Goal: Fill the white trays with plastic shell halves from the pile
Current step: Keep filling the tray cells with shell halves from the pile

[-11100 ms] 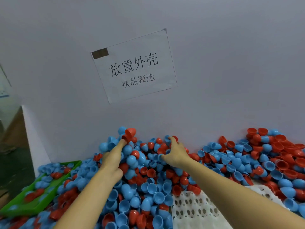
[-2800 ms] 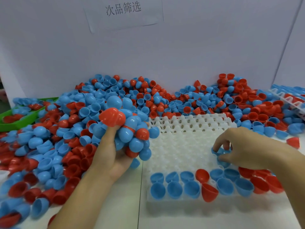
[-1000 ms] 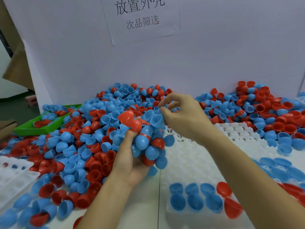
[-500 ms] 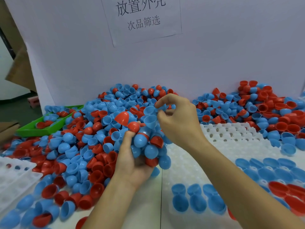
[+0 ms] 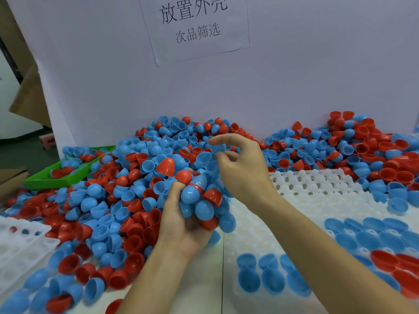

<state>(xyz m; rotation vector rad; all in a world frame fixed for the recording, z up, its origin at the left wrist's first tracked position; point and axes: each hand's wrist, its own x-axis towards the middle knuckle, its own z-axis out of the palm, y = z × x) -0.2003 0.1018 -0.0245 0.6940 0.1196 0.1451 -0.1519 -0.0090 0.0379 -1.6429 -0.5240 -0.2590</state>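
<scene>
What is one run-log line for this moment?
left hand: holds shell bunch | right hand: pinches blue shell | white tray: partly filled

The pile (image 5: 127, 196) mixes sky-blue and red shell halves, blue the more common. In front of the pile, the white tray (image 5: 317, 193) shows a dotted grid of pockets, its near rows filled mostly blue with a few red at the right. Left of the pile sits a bright green tray (image 5: 52, 181). Behind the pile, a pale grey-white wall (image 5: 317, 75) bears a white paper sign (image 5: 195, 28) with black characters.

Glossy smooth plastic shell halves (image 5: 118, 196); matt white plastic tray (image 5: 317, 191).
</scene>
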